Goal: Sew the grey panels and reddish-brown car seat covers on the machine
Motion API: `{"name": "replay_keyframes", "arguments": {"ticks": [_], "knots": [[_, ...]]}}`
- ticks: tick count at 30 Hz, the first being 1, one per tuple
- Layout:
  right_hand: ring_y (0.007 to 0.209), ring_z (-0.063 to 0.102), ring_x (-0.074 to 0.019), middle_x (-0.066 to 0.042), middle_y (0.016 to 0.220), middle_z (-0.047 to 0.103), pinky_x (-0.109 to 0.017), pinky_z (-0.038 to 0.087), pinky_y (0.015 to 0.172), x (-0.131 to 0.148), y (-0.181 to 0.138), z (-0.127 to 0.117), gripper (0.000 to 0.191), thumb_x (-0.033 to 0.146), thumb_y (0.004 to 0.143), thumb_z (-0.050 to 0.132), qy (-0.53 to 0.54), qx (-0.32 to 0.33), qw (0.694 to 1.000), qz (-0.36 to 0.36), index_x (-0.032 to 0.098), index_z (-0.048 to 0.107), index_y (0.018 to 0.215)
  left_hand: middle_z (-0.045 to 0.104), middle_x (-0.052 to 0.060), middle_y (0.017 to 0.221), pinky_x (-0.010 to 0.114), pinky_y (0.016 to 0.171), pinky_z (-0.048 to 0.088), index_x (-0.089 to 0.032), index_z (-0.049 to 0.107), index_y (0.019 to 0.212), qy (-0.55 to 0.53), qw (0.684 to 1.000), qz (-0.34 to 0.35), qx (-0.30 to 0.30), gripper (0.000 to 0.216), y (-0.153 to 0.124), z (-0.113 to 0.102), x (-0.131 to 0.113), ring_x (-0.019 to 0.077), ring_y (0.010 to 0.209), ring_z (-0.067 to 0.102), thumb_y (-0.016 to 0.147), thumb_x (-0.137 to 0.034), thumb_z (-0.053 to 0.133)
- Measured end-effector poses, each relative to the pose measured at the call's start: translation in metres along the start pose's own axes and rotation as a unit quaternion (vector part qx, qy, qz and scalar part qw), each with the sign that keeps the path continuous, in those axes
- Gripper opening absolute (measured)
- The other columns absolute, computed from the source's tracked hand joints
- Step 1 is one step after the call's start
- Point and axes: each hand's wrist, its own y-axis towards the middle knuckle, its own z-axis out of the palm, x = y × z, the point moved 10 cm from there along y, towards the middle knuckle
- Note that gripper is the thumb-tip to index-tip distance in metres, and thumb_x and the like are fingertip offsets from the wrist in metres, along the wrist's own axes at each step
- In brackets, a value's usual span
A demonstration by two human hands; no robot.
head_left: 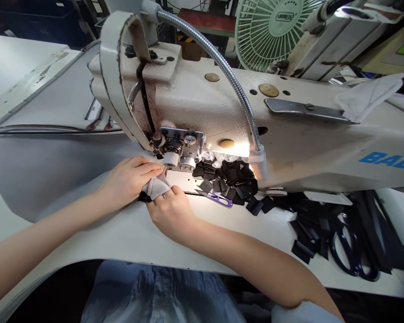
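My left hand [129, 179] and my right hand [171, 208] meet under the head of a cream industrial sewing machine [222, 112]. Both pinch a small grey mesh fabric piece [156, 187] with a dark edge, held flat on the white table [128, 233]. The piece lies just below the machine's tension knobs [175, 157]; the needle itself is hidden. Fingers of both hands are closed on the fabric.
A heap of small black strap pieces [230, 177] lies under the machine arm, with purple thread snips [220, 198] beside it. More black pieces and dark scissors [348, 251] sit at the right. A gooseneck lamp [259, 161] shines down. A green fan [272, 27] stands behind. Grey material [47, 161] spreads at the left.
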Motion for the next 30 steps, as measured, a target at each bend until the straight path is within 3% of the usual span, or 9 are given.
{"name": "replay_keyframes", "arguments": {"ticks": [4, 9, 15, 22, 24, 26, 28, 30], "knots": [[0.07, 0.058, -0.0206, -0.008, 0.072, 0.068, -0.034, 0.032, 0.06, 0.0, -0.001, -0.002, 0.03, 0.005, 0.096, 0.044, -0.01, -0.016, 1.0, 0.002, 0.016, 0.066, 0.08, 0.072, 0.002, 0.125, 0.036, 0.083, 0.041, -0.018, 0.066, 0.127, -0.004, 1.0, 0.005, 0.0, 0.038, 0.002, -0.003, 0.003, 0.0229, 0.099, 0.055, 0.1, -0.011, 0.041], [0.071, 0.056, -0.02, -0.008, 0.074, 0.068, -0.033, 0.03, 0.06, -0.002, -0.003, 0.004, 0.027, 0.003, 0.094, 0.046, 0.006, 0.003, 1.0, 0.008, 0.016, 0.066, 0.081, 0.072, 0.005, 0.125, 0.037, 0.085, 0.044, -0.015, 0.068, 0.122, 0.005, 1.0, 0.024, -0.002, 0.042, 0.004, -0.005, -0.003, 0.024, 0.103, 0.055, 0.088, -0.001, 0.047], [0.079, 0.058, -0.0216, -0.007, 0.08, 0.069, -0.033, 0.03, 0.062, -0.01, 0.0, 0.006, 0.028, 0.007, 0.098, 0.044, 0.009, 0.007, 0.999, 0.03, 0.018, 0.068, 0.09, 0.074, 0.007, 0.113, 0.039, 0.083, 0.046, -0.014, 0.069, 0.12, -0.004, 1.0, 0.025, -0.003, 0.038, 0.012, -0.001, 0.001, 0.0265, 0.104, 0.058, 0.091, -0.006, 0.048], [0.085, 0.059, -0.0207, -0.008, 0.084, 0.071, -0.034, 0.036, 0.067, -0.019, 0.007, 0.003, 0.027, 0.014, 0.103, 0.045, 0.012, 0.015, 0.999, 0.047, 0.018, 0.069, 0.091, 0.074, 0.007, 0.105, 0.037, 0.088, 0.049, -0.015, 0.071, 0.116, -0.022, 0.999, 0.036, 0.003, 0.043, 0.021, 0.007, 0.011, 0.0253, 0.103, 0.06, 0.08, -0.002, 0.05], [0.095, 0.061, -0.0231, -0.01, 0.095, 0.073, -0.035, 0.039, 0.07, -0.019, 0.008, 0.002, 0.026, 0.017, 0.104, 0.044, 0.005, 0.004, 0.999, 0.045, 0.017, 0.07, 0.1, 0.074, 0.006, 0.103, 0.036, 0.088, 0.049, -0.016, 0.072, 0.108, -0.074, 0.997, 0.021, 0.007, 0.036, 0.021, 0.008, 0.019, 0.0245, 0.102, 0.06, 0.078, -0.007, 0.054], [0.112, 0.059, -0.0267, -0.014, 0.118, 0.072, -0.036, 0.042, 0.075, -0.019, 0.008, -0.001, 0.029, 0.019, 0.105, 0.042, -0.01, -0.015, 0.999, 0.042, 0.014, 0.068, 0.115, 0.073, 0.005, 0.092, 0.034, 0.088, 0.049, -0.015, 0.071, 0.095, -0.143, 0.989, -0.026, 0.002, 0.025, 0.021, 0.007, 0.035, 0.023, 0.1, 0.061, 0.077, -0.011, 0.055], [0.123, 0.056, -0.0297, -0.016, 0.138, 0.063, -0.038, 0.045, 0.078, -0.019, 0.007, 0.0, 0.034, 0.018, 0.106, 0.038, -0.02, -0.024, 0.999, 0.037, 0.011, 0.063, 0.128, 0.066, 0.004, 0.072, 0.031, 0.087, 0.049, -0.015, 0.066, 0.08, -0.205, 0.976, -0.074, 0.003, 0.013, 0.021, 0.007, 0.051, 0.0223, 0.097, 0.061, 0.078, -0.017, 0.053], [0.126, 0.055, -0.0305, -0.015, 0.144, 0.059, -0.039, 0.047, 0.08, -0.019, 0.007, 0.002, 0.037, 0.017, 0.106, 0.036, -0.017, -0.018, 0.999, 0.031, 0.01, 0.06, 0.135, 0.054, 0.001, 0.056, 0.031, 0.086, 0.048, -0.018, 0.059, 0.068, -0.25, 0.963, -0.1, 0.015, 0.015, 0.021, 0.009, 0.06, 0.0227, 0.093, 0.061, 0.08, -0.024, 0.053]]}}
